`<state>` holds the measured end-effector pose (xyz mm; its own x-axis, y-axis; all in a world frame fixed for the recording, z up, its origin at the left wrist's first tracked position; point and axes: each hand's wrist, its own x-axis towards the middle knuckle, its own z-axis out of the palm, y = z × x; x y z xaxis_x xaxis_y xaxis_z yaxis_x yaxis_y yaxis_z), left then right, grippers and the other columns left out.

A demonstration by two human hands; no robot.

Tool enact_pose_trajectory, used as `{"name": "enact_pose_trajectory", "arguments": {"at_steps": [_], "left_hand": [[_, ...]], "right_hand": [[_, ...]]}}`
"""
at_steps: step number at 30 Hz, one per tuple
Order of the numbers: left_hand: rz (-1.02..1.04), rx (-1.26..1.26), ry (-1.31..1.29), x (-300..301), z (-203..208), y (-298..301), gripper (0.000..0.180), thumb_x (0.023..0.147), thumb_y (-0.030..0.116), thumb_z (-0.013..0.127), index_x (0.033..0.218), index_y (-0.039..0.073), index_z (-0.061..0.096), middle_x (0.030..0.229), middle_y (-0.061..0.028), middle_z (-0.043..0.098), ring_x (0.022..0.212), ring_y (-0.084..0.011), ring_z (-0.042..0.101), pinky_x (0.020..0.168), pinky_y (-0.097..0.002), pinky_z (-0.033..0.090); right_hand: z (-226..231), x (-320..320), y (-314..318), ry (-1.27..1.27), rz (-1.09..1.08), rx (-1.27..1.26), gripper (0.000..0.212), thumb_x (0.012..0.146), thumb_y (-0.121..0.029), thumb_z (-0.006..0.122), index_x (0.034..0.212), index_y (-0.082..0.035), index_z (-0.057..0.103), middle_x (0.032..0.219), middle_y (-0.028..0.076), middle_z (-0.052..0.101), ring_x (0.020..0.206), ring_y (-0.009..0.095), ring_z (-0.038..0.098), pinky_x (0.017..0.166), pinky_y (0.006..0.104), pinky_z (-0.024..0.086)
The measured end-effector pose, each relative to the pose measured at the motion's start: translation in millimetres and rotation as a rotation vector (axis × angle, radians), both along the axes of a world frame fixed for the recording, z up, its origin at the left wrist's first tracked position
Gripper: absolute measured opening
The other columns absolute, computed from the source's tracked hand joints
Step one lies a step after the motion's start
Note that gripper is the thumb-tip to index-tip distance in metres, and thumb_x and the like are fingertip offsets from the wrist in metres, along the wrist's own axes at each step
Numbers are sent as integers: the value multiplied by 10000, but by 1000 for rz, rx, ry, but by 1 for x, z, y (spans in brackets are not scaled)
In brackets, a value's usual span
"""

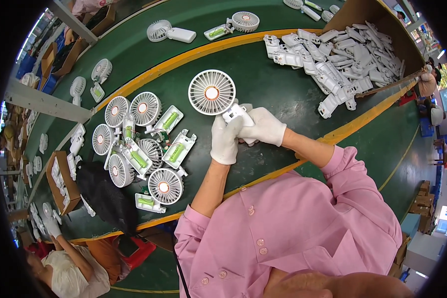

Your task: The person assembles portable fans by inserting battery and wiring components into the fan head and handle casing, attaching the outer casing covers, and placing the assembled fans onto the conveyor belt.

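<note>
A white handheld fan (212,93) with an orange ring at its hub is held between my two hands, its round head pointing away from me. My left hand (224,141), in a white glove, is closed round the left side of the handle. From the right, my right hand (264,127), gloved too, grips the same handle, and its fingers partly hide the white casing (237,114). To the left lie several opened fans, such as one fan (165,186) near the edge and a handle half (180,148) with a green battery showing.
A cardboard box (407,44) on its side spills white casing parts (333,74) at the right. Beyond a yellow strip (184,57), more fans (170,33) lie on a green belt. A black bag (107,193) and a small carton (64,184) stand left, near another person (74,268).
</note>
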<state>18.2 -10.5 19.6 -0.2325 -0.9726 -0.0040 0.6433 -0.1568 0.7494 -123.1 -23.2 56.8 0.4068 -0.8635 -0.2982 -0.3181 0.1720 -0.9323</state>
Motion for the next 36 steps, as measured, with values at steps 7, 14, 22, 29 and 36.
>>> {"name": "enact_pose_trajectory", "arguments": {"at_steps": [7,14,22,29,36], "left_hand": [[112,-13,-258,0,3,1,413,854,69,519,1242,-52,449,1081,-145,646,923,-161,616,829,-283,491],[62,-40,-167,2,3,-8,436,863,80,532,1264,-57,430,1198,-164,582,977,-165,587,870,-288,466],[24,-47,-438,-7,-7,-13,515,864,64,599,1325,-27,390,1158,-175,612,1047,-188,599,881,-281,481],[19,-74,-522,-10,-7,-15,396,872,65,588,1242,-27,483,1046,-138,674,933,-154,649,828,-274,508],[13,-84,-599,-7,-4,-16,390,867,76,599,1228,-25,492,1025,-129,685,908,-142,652,825,-264,505]], "right_hand": [[-12,-2,-3,-50,27,-6,291,790,-289,693,736,-8,639,642,42,623,559,94,576,510,241,455],[9,-14,-13,-168,15,218,297,790,-228,696,976,-6,632,797,64,652,633,108,616,522,225,498],[49,-75,-154,355,-351,-754,497,766,-251,654,1208,-39,572,923,181,661,756,253,663,665,367,523],[16,-177,-321,1139,-596,-609,515,894,-360,492,1371,-201,381,1163,266,556,1064,425,567,911,487,462],[-1,-173,-343,1178,-473,-701,537,887,-459,488,1342,-178,454,1177,219,574,1047,410,567,933,463,443]]}}
